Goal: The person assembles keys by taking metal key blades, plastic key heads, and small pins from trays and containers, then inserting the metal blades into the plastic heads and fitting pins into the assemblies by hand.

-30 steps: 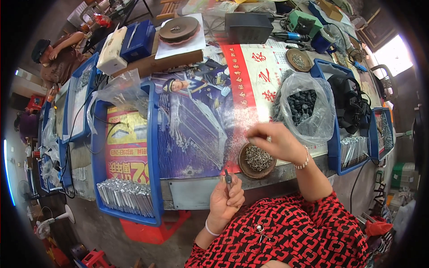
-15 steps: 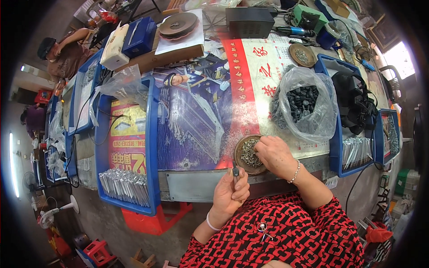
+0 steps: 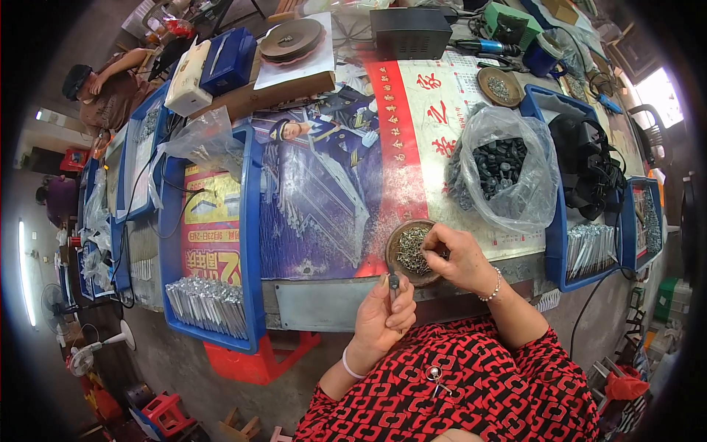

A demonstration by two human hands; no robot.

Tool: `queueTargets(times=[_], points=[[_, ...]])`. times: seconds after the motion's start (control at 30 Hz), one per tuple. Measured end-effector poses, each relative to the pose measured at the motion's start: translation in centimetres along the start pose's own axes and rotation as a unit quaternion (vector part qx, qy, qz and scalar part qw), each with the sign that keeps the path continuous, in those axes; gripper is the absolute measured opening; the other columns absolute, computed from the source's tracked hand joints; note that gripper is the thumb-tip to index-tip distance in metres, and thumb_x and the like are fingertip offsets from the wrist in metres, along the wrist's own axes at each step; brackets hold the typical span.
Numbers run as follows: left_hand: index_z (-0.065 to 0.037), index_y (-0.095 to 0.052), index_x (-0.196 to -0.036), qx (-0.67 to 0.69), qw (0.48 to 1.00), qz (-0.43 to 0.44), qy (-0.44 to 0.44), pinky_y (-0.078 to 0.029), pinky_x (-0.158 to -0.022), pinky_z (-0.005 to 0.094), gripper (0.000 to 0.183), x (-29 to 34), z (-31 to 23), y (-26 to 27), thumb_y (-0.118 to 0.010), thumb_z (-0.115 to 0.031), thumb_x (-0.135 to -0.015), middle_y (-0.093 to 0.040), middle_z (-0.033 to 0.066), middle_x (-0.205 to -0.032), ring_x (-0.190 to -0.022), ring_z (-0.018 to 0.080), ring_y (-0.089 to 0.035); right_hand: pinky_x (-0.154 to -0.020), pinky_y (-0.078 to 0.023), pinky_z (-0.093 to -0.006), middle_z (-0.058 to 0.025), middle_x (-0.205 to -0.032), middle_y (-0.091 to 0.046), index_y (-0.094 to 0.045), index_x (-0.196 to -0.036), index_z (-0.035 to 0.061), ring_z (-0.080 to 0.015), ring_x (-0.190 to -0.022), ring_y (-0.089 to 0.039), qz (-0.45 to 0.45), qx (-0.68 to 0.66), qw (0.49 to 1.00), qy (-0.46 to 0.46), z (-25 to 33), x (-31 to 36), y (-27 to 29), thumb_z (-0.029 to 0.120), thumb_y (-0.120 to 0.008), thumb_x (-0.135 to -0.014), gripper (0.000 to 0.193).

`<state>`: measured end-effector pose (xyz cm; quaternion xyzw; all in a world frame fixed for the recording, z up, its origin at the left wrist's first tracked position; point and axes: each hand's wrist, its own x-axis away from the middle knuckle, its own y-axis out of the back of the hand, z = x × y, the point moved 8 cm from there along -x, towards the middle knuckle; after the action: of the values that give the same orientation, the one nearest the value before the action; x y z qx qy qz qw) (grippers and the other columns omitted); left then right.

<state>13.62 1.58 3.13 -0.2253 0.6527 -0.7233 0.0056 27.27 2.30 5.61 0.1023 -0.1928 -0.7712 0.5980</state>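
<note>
In my left hand (image 3: 383,315), just in front of the table edge, a small dark-topped metal part (image 3: 394,283) is gripped upright between thumb and fingers. My right hand (image 3: 462,259) is over the right side of a round brown dish (image 3: 393,240). Its thumb and fingertips are pinched together, and whatever lies between them is too small to make out. Many small metal screws (image 3: 409,249) are heaped in the dish. Beyond my right hand stands an open clear plastic bag (image 3: 543,193) full of black plastic pieces (image 3: 502,163).
Blue trays (image 3: 254,243) stand left and right, with rows of silver metal pieces (image 3: 208,303). A black headset-like strap bundle (image 3: 585,162) lies in the right tray. At the back are a black box (image 3: 411,34), a second dish (image 3: 501,87) and a stacked disc (image 3: 293,40).
My right hand has lifted slightly from the screws, its fingertips drawn into a pinch. The part in my left hand has tipped so that its dark top faces up more.
</note>
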Motion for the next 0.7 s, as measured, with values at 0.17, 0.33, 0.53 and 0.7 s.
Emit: queueTargets(times=[0.17, 0.33, 0.53, 0.7], points=[[-0.005, -0.051, -0.095, -0.004, 1.0, -0.002, -0.003, -0.025, -0.04, 0.0195, 0.031, -0.1, 0.3, 0.3, -0.041, -0.034, -0.095, -0.04, 0.0001, -0.063, -0.042, 0.0055, -0.029, -0.06, -0.045, -0.0274, -0.0097, -0.07, -0.058, -0.058, -0.086, -0.0013, -0.0165, -0.064, -0.057, -0.02, -0.01, 0.999, 0.023, 0.6, 0.1, 0.5, 0.002, -0.061, -0.077, 0.01], [-0.003, -0.052, -0.099, 0.005, 1.0, -0.017, 0.004, -0.026, -0.04, 0.019, 0.032, -0.3, 0.5, 0.8, -0.042, -0.034, -0.095, -0.044, 0.0014, -0.065, -0.043, 0.0053, -0.031, -0.062, -0.045, -0.0263, -0.0092, -0.078, -0.06, -0.061, -0.09, -0.0012, -0.0159, -0.068, -0.058, -0.028, -0.005, 0.998, 0.05, 1.6, 0.7, 1.2, 0.001, -0.062, -0.078, 0.013], [-0.003, -0.053, -0.101, -0.009, 0.999, -0.046, -0.004, -0.026, -0.04, 0.0189, 0.032, -0.6, 0.6, 1.3, -0.042, -0.033, -0.095, -0.047, 0.0025, -0.067, -0.043, 0.006, -0.032, -0.061, -0.048, -0.0272, -0.0108, -0.08, -0.062, -0.062, -0.091, 0.0007, -0.0226, -0.07, -0.062, -0.01, -0.057, 0.995, 0.077, 6.0, 2.2, 1.1, -0.001, -0.062, -0.076, 0.016], [-0.006, -0.052, -0.096, -0.065, 0.996, -0.05, -0.016, -0.027, -0.041, 0.0187, 0.03, -0.7, 0.6, 0.6, -0.042, -0.034, -0.095, -0.049, 0.0025, -0.067, -0.044, 0.0063, -0.034, -0.061, -0.049, -0.0252, -0.0109, -0.083, -0.063, -0.061, -0.087, 0.001, -0.017, -0.068, -0.062, -0.025, -0.043, 0.989, 0.137, 6.3, 3.1, 0.1, 0.002, -0.065, -0.077, 0.011]])
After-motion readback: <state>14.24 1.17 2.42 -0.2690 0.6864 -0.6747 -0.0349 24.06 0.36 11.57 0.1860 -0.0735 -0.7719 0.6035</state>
